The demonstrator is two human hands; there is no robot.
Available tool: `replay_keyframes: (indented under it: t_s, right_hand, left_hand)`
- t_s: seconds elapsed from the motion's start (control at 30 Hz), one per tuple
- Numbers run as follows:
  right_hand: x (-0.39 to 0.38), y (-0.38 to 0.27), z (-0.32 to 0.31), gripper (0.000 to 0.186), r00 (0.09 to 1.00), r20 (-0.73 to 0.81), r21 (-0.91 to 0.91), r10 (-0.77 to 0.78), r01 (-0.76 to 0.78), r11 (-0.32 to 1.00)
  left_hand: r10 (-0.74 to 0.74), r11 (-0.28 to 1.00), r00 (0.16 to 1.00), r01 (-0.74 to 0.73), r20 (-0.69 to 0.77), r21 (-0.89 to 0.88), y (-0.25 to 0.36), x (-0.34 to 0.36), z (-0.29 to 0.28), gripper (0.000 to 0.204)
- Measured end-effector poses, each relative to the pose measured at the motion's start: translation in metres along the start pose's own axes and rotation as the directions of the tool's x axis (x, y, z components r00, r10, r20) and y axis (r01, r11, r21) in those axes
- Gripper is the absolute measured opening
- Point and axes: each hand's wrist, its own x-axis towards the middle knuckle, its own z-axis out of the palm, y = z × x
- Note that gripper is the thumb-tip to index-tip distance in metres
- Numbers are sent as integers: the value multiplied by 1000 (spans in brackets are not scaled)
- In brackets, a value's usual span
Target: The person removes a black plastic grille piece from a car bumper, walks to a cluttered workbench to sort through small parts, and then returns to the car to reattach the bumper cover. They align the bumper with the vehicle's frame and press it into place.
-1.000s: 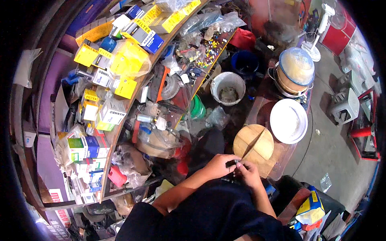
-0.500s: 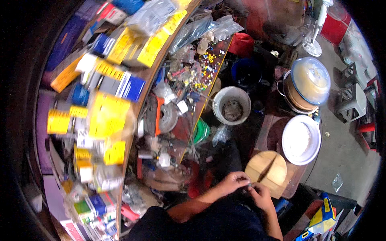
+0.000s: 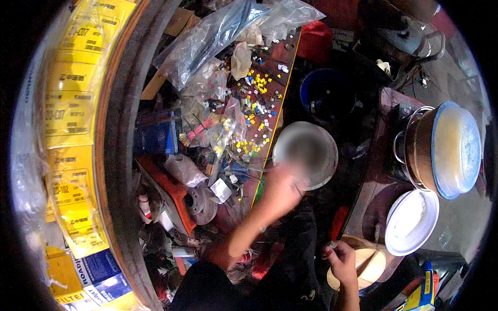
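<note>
My left hand [image 3: 285,186] reaches forward to the near rim of a pale bucket [image 3: 329,153]; motion and a blurred patch over the bucket hide its fingertips and the bucket's contents. My right hand [image 3: 341,259] is closed with thumb and finger together on something small that I cannot make out, just over a round wooden board [image 3: 371,274] with a dark line across it. A white basin [image 3: 394,228] sits beyond the board, near a wooden pot with a blue-rimmed clear cover [image 3: 451,150].
Left is a shelf of yellow boxes [image 3: 75,114]. A long bench [image 3: 277,72] carries plastic bags [image 3: 202,46], small coloured pieces, a metal disc [image 3: 199,205] and an orange bracket [image 3: 176,197]. A dark blue bucket [image 3: 311,90] stands beyond the pale one; grey floor [image 3: 456,228] shows at right.
My hands have parted: the left has gone forward to the pale bucket, while the right stays by the board. The view has swung, with the shelf and bench larger.
</note>
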Motion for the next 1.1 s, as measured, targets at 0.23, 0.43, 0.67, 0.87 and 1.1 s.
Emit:
replay_keyframes:
  t_s: [0.23,0.43,0.67,0.87,1.1]
  right_hand:
    - [-2,32,6,12,993,25,-68,119,-117,991]
    - [-3,29,-9,14,985,-11,-52,172,-173,984]
    - [-4,31,-1,9,989,-60,-29,132,-134,991]
    - [-3,43,-8,13,983,-63,-25,170,-172,985]
    - [2,36,-3,13,988,-87,-53,126,-131,990]
  left_hand:
    - [-38,571,909,360,-414,738,-187,106,-51,52]
    - [-201,465,941,337,-273,819,-206,100,-51,41]
    - [-65,453,950,300,-305,839,-204,82,-65,27]
    - [15,516,939,287,-343,807,-185,47,-80,26]
    - [-37,560,884,405,-466,723,-180,-10,-85,32]
